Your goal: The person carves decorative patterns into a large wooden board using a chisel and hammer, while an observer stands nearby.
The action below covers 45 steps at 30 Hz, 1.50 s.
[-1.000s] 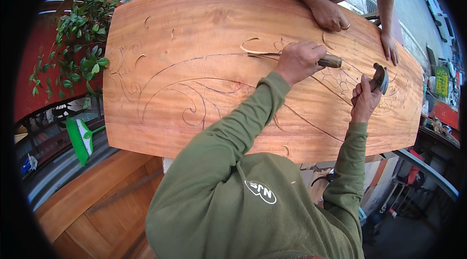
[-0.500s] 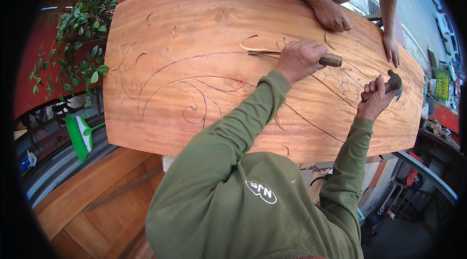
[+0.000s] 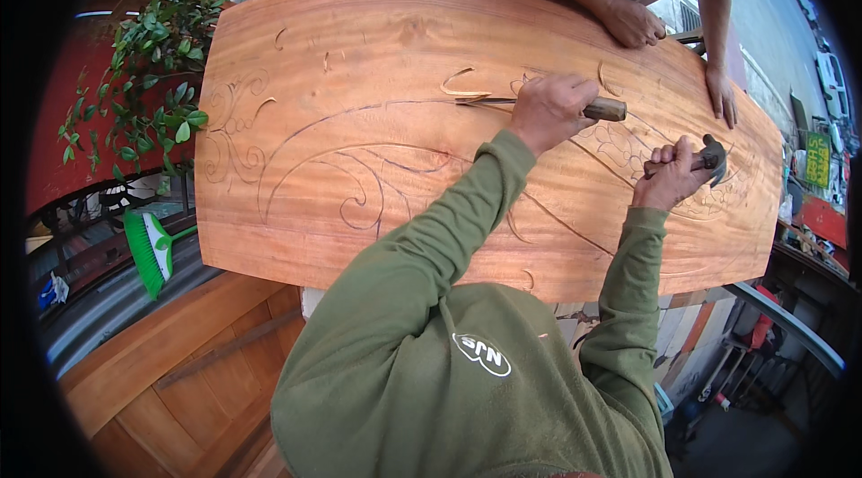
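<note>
Chisel (image 3: pixel 548 105) steel lies low across the middle of a broad reddish wooden slab (image 3: pixel 359 47), its blade tip pointing toward the person's left and meeting a carved groove, where a pale curl of wood shaving (image 3: pixel 460 83) lifts just beside it. The left hand (image 3: pixel 549 110) wraps the tool with all fingers closed tight round the shaft, and the brown wooden handle sticks out past the knuckles on the right. The right hand (image 3: pixel 669 175) is held apart from the chisel's butt, raised a little over the slab, fingers curled firmly round the handle of a hammer (image 3: pixel 700 157) whose dark head points toward the slab's right end. Both forearms wear green sleeves. Drawn and cut scroll lines run over the slab's surface, denser near the right end under the hammer. At the far edge another person's two hands (image 3: pixel 634 22) rest flat on the wood, well apart from the tools. Left of the slab stands a leafy green plant (image 3: pixel 148 74), and below it a green broom (image 3: pixel 148 249) leans near a wooden panel.
</note>
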Each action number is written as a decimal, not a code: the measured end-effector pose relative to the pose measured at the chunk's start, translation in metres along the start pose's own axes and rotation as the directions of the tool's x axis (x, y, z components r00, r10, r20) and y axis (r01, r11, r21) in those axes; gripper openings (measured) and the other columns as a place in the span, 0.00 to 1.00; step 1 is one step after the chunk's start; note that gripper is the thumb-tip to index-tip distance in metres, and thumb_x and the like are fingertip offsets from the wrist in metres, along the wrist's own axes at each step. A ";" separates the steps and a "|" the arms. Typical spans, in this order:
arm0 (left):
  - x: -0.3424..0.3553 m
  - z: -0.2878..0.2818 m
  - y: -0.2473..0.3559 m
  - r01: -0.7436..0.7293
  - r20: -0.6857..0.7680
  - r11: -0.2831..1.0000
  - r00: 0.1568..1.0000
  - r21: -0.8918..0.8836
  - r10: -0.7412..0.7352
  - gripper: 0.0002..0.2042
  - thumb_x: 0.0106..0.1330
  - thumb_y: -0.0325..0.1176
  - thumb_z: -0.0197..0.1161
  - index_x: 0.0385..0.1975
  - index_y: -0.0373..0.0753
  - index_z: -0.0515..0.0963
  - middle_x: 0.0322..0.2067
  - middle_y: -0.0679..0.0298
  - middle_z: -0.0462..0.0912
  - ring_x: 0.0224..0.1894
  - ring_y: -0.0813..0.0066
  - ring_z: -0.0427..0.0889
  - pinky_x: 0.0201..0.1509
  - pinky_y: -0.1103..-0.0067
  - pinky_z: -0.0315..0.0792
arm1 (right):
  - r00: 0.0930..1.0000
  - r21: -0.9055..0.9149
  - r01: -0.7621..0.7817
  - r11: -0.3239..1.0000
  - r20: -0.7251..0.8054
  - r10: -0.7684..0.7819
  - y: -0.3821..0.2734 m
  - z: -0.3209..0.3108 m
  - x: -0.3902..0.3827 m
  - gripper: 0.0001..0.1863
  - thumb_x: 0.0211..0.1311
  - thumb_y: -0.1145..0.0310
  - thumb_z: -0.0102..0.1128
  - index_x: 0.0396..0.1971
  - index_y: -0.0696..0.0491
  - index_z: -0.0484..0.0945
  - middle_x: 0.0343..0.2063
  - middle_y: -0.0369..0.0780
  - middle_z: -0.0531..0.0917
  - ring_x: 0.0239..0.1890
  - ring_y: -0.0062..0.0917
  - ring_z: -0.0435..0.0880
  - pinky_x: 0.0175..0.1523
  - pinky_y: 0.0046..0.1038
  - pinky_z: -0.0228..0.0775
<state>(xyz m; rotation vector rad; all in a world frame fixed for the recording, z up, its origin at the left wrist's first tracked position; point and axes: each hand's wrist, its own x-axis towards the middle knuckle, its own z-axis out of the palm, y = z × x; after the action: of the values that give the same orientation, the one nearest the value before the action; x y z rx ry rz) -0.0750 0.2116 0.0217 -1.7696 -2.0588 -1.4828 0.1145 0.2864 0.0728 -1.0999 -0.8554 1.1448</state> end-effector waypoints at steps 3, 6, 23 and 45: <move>-0.001 -0.003 -0.002 -0.008 0.015 1.000 1.000 0.023 0.008 0.17 0.50 0.42 0.80 0.29 0.47 0.75 0.27 0.68 0.80 0.32 0.61 0.85 0.32 0.65 0.78 | 0.921 -0.295 0.160 0.942 0.388 -0.035 0.027 -0.020 -0.001 0.34 0.73 0.78 0.64 0.74 0.45 0.61 0.28 0.28 0.74 0.26 0.10 0.70 0.28 0.14 0.62; -0.002 -0.004 -0.007 -0.012 -0.019 1.000 1.000 0.018 0.012 0.17 0.50 0.41 0.80 0.30 0.47 0.75 0.27 0.68 0.80 0.32 0.61 0.85 0.31 0.65 0.77 | 0.795 -0.480 0.227 0.847 0.594 0.124 0.023 -0.033 -0.001 0.44 0.73 0.79 0.65 0.84 0.46 0.55 0.31 0.27 0.75 0.28 0.09 0.70 0.30 0.14 0.64; -0.005 -0.010 -0.011 0.036 -0.029 0.999 0.999 0.036 -0.035 0.17 0.48 0.43 0.81 0.30 0.48 0.77 0.27 0.68 0.81 0.32 0.61 0.85 0.33 0.66 0.78 | 0.980 -0.100 -0.011 0.995 0.199 0.031 -0.019 -0.013 0.040 0.14 0.75 0.74 0.65 0.52 0.47 0.70 0.26 0.30 0.69 0.21 0.14 0.69 0.22 0.21 0.63; -0.004 -0.020 -0.012 0.043 0.026 0.998 0.999 0.034 -0.044 0.20 0.47 0.39 0.83 0.32 0.47 0.76 0.31 0.67 0.81 0.35 0.60 0.86 0.37 0.64 0.79 | 0.833 -0.393 0.079 0.916 0.531 0.156 0.022 -0.020 -0.008 0.38 0.72 0.79 0.65 0.79 0.47 0.62 0.28 0.28 0.73 0.22 0.10 0.68 0.24 0.17 0.61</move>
<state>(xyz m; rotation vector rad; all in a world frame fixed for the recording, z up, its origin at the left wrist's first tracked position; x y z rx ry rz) -0.0930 0.1964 0.0226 -1.7535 -2.1351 -1.4337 0.1261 0.2746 0.0467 -1.1264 -1.5909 1.3901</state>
